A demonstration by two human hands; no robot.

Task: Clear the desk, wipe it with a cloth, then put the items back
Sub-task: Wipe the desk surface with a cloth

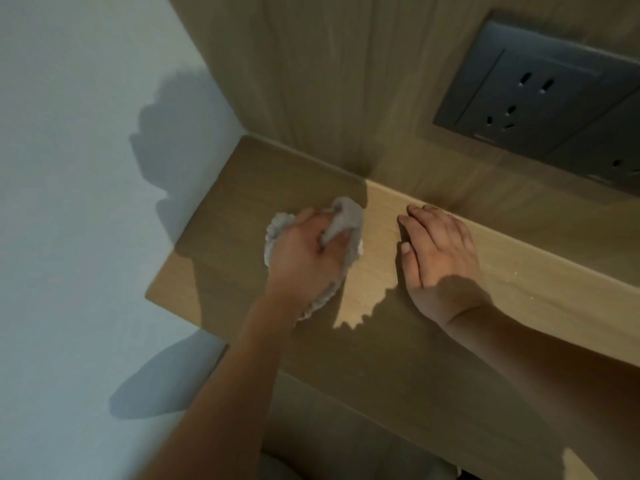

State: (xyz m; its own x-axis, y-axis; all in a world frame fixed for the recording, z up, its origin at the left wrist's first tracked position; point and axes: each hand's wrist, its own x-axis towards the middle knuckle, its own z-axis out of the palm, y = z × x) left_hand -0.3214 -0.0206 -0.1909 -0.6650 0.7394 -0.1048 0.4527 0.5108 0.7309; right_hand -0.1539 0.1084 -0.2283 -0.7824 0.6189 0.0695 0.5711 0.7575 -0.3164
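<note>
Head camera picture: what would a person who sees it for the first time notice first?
First, the left hand gripping a crumpled grey cloth on the wooden desk, near its left end. Beside it, the right hand lies flat on the desk, fingers straight. Up right, a dark wall socket sits in the wooden panel.

My left hand (304,251) grips a grey, fluffy cloth (346,223), bunched up and pressed flat on the bench (519,292); a fold sticks up between my fingers at about one o'clock from my knuckles. The bench is pale wood grain, its corner at ten o'clock from the cloth. My right hand (440,258) rests flat at three o'clock.
</note>
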